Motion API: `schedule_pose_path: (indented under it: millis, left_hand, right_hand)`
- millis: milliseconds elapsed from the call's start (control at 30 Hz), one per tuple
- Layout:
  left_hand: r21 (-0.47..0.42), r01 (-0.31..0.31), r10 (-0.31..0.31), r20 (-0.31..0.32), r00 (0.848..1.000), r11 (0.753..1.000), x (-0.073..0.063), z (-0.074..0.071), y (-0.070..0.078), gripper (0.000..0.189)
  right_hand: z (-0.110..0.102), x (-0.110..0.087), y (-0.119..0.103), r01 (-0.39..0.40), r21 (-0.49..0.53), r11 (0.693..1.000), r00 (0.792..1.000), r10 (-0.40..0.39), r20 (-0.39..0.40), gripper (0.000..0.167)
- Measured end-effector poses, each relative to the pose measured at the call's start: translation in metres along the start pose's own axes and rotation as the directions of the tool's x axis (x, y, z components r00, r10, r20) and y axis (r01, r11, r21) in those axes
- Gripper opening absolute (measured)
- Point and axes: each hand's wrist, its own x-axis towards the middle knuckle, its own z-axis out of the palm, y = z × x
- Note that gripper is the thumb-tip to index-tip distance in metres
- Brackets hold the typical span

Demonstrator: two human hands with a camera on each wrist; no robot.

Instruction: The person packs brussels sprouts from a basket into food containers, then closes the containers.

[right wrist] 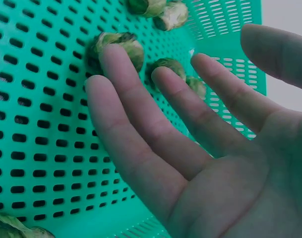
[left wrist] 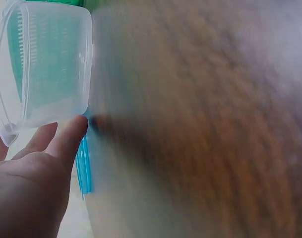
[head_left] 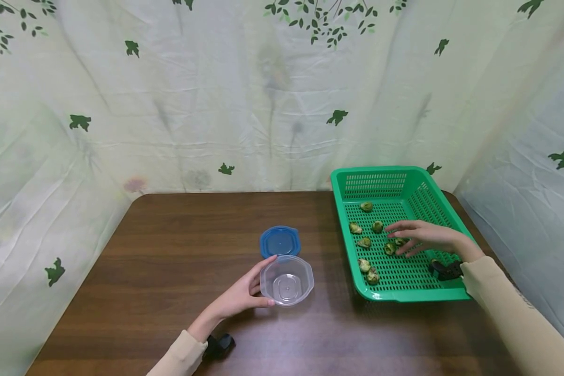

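Observation:
My left hand [head_left: 244, 292] holds a clear plastic container [head_left: 288, 282] by its left side, the thumb at the near side and the fingers around the far side. The container stands open-topped on the table, and the left wrist view shows the fingers against its wall. Over the green basket [head_left: 404, 298] reaches my right hand [head_left: 420, 237], fingers spread and nothing held. Several Brussels sprouts [head_left: 364, 242] lie scattered on the basket floor. One Brussels sprout [right wrist: 128, 47] is right behind the fingertips in the right wrist view; whether they touch it I cannot tell.
A blue lid [head_left: 280, 242] lies flat on the brown table [head_left: 169, 250], just beyond the container. The basket stands at the table's right side, its walls raised around the sprouts. A pale leaf-printed curtain [head_left: 192, 104] hangs behind the table.

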Motion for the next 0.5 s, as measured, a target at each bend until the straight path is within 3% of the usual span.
schedule_pose_path:
  millis: [500]
  left_hand:
    - [0.008,0.001,-0.001,0.006,1.000,1.000,0.000,0.000,0.003,0.087]
  right_hand:
    - [0.006,0.012,-0.002,-0.083,-0.015,0.996,0.996,0.084,0.039,0.049]
